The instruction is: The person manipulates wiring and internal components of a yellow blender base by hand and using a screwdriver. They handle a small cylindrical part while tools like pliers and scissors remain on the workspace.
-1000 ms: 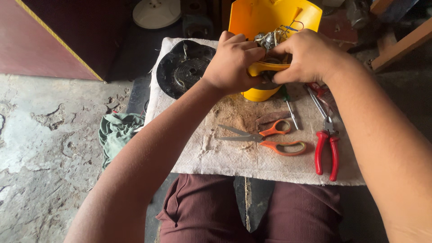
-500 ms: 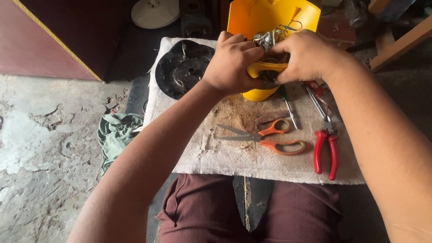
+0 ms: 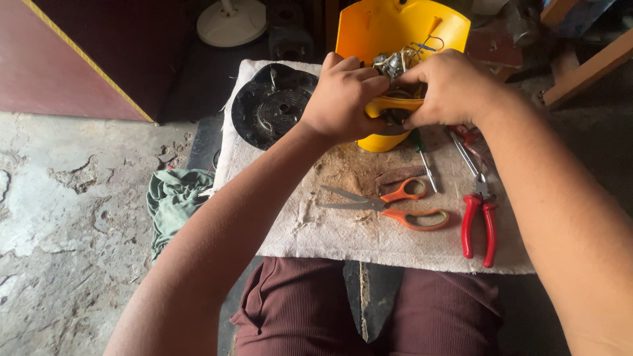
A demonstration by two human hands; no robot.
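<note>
A white cloth [image 3: 316, 231] carries everything. At its far edge stands a yellow housing [image 3: 389, 29], both hands gripping it: left hand [image 3: 343, 99] and right hand [image 3: 448, 89] curl around its rim, hiding the wiring inside. Left of the housing lies a black disc [image 3: 270, 105]; nearer lie orange scissors [image 3: 395, 204] and red pliers [image 3: 478, 217].

Both forearms are bare to the elbow, with no sleeves, watch, bracelet or gloves in view. The left hand [image 3: 343, 99] and right hand [image 3: 452, 89] carry no rings that can be made out. The legs wear maroon ribbed-knit shorts [image 3: 297, 310] with hemmed cuffs.
</note>
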